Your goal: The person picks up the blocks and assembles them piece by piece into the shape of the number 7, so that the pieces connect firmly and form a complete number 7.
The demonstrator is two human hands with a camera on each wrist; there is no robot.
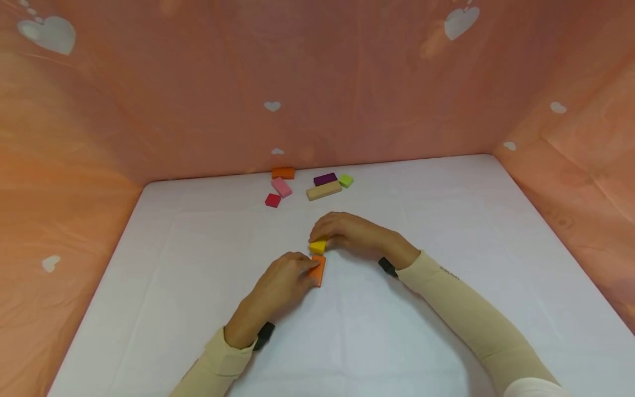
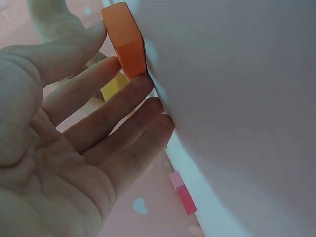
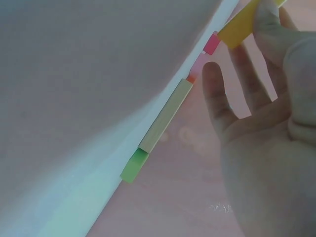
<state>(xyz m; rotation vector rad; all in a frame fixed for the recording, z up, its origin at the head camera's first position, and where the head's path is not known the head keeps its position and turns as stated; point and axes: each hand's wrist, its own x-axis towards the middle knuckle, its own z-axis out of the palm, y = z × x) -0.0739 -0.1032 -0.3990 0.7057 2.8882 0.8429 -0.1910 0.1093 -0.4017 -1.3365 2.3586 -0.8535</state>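
My left hand (image 1: 280, 281) pinches an orange block (image 1: 319, 272) between thumb and index finger at the middle of the white table (image 1: 421, 331). In the left wrist view, the same orange block (image 2: 126, 42) touches the thumb tip, and the other fingers reach beneath it. Just beyond it, my right hand (image 1: 349, 234) holds a yellow block (image 1: 317, 248) from above. The right wrist view has the thumb against the yellow block (image 3: 239, 24), with some fingers partly hidden behind. The two blocks lie close end to end; whether they touch I cannot tell.
Toward the table's back edge lie another orange block (image 1: 283, 173), a pink block (image 1: 281, 187) and a red block (image 1: 272, 200). To their right are a purple block (image 1: 324, 179), a plain wooden bar (image 1: 324, 191) and a light green block (image 1: 346, 180). A peach curtain (image 1: 347, 82) surrounds the table.
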